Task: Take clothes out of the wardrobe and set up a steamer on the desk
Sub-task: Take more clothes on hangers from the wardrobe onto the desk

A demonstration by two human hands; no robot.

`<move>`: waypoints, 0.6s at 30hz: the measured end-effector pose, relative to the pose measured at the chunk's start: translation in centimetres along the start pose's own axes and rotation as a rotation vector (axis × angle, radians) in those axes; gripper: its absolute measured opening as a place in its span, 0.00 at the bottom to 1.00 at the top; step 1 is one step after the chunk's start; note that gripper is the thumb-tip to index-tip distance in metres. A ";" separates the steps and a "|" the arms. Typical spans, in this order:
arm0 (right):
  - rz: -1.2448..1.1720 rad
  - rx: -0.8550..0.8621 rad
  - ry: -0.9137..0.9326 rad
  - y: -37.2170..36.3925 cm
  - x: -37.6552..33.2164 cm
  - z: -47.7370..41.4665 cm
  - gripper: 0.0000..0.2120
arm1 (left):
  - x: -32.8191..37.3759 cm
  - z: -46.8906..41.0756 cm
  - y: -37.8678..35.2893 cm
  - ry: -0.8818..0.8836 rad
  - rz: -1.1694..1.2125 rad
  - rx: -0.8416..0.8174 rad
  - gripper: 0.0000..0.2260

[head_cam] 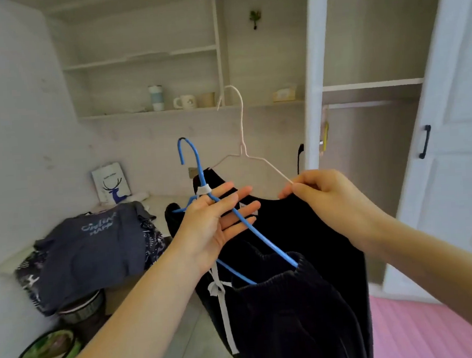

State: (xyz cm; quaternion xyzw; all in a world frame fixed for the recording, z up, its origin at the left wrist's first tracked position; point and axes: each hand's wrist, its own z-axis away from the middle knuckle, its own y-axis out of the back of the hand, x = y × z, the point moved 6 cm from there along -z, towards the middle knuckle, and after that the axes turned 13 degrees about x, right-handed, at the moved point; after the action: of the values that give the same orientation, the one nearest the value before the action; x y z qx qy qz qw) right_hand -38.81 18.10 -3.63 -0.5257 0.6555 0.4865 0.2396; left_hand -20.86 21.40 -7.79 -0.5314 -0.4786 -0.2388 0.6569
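Left hand (pixel 215 222), fingers straight, carries the blue hanger (pixel 274 247); right hand (pixel 326 197) pinches the white hanger (pixel 242 138). Keep both level so the dark clothes (pixel 303 230) stay on.

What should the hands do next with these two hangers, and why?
Probably swing both left and lay them on the pale desk beside the pile of grey-blue clothes. The left hand carries the blue wire hanger, the right hand pinches the thin white wire hanger, and both black garments hang in mid-air, already outside the white wardrobe.

Clothes pile (pixel 87 247) on the desk (pixel 159 209), bare surface just behind it.
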 end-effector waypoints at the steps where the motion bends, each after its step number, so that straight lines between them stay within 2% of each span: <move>1: -0.003 -0.016 0.027 -1.3 -0.9 -0.3 0.13 | 0.9 -0.3 1.1 -0.018 0.006 0.023 0.17; 9: -0.036 -0.122 0.169 -12.1 -6.6 -2.3 0.13 | 8.0 -2.1 9.6 -0.148 0.010 0.156 0.20; 15: 0.001 -0.206 0.243 -19.9 -8.2 -2.5 0.13 | 10.4 -3.8 16.1 -0.146 0.017 0.244 0.23; 18: 0.004 -0.258 0.249 -23.9 -8.1 -2.1 0.13 | 11.1 -4.5 19.2 -0.125 0.006 0.257 0.16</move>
State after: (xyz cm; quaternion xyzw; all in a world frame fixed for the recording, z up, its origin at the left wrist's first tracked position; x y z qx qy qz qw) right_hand -13.62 20.54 -5.28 -0.6071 0.6133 0.4979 0.0861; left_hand 1.38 25.62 -6.95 -0.4581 -0.5439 -0.1400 0.6890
